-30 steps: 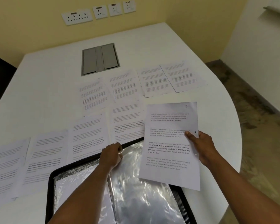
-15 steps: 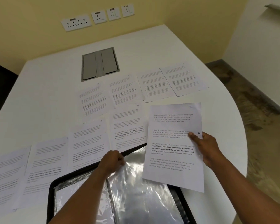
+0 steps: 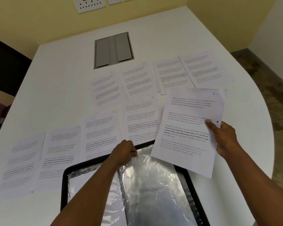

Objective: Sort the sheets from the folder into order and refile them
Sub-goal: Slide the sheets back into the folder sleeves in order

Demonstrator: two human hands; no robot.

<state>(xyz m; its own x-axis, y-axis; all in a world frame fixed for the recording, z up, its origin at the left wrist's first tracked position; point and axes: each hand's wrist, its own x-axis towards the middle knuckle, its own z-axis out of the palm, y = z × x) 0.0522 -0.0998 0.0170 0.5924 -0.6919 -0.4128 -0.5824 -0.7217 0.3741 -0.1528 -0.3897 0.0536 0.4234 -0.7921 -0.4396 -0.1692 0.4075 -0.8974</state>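
Plastic sleeve [image 3: 153, 180] in open folder [image 3: 64, 185] pinched by left grip [image 3: 124, 152]; right grip [image 3: 224, 137] holds sheet [image 3: 186, 132].

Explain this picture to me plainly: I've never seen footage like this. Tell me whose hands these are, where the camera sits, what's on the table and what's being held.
No machine here: a person wears a camera on the head, looking down at their own hands. The right hand holds a printed sheet marked 2 by its edge. The left hand pinches a clear plastic sleeve of the open black folder. More printed sheets lie spread in rows on the white table.
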